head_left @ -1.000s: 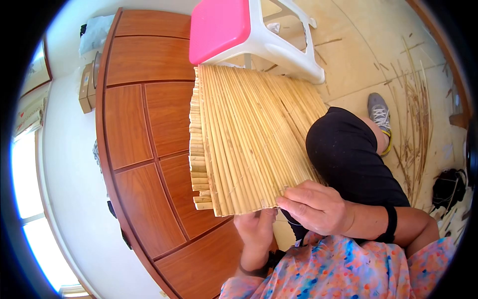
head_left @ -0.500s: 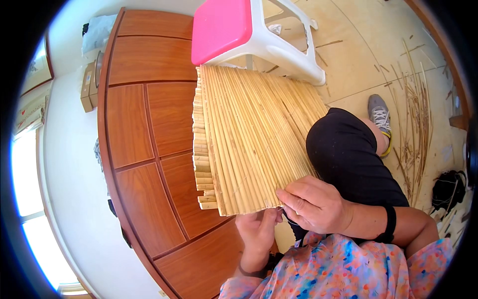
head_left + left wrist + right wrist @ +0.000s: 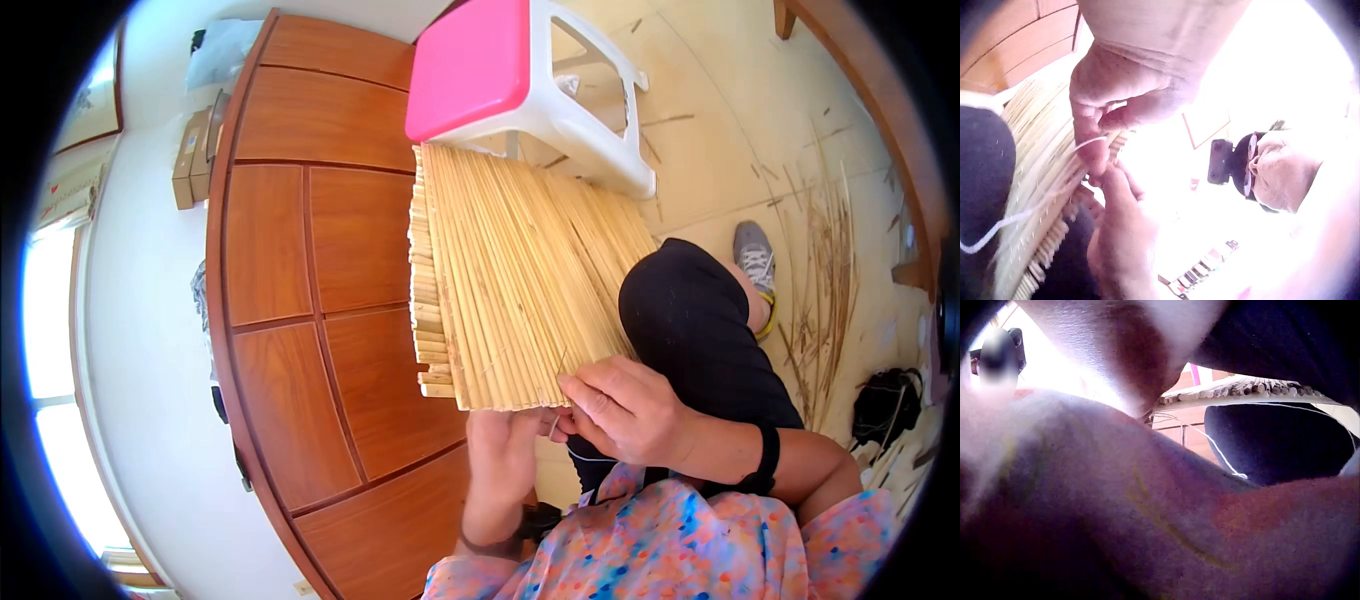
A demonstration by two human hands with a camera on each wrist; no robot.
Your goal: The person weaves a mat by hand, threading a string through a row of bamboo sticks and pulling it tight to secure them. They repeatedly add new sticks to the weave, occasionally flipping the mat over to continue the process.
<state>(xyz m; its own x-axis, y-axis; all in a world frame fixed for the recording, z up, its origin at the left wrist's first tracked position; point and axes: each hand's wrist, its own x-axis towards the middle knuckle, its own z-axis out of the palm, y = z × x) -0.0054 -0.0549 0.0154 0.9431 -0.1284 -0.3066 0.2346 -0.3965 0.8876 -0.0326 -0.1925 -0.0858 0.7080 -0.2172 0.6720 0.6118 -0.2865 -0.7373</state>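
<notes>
Two hands of mine meet at the near edge of a pale reed mat (image 3: 530,270). My right hand (image 3: 635,410) grips that edge, thumb and fingers closed on the reeds at about the middle. My left hand (image 3: 500,445) is nearer the mat's near left corner, just below the edge and slightly blurred; the left wrist view shows its thumb and finger pinched together on a thin white cord (image 3: 1007,222), though its other fingers are partly hidden.

The mat lies in front of me, its reeds running lengthwise away from my hands towards a white stool with a pink seat (image 3: 470,75) beyond the far edge. Thus the near edge, a row of round cut ends, crosses in front of me, with my right hand reaching its upper face and my left hand underneath.

My black-clad knee (image 3: 690,320) is beside the mat's right edge. To the left stands a reddish-brown wooden cabinet (image 3: 370,235). Loose thin stalks (image 3: 820,290) are scattered over the pale floor at right.
</notes>
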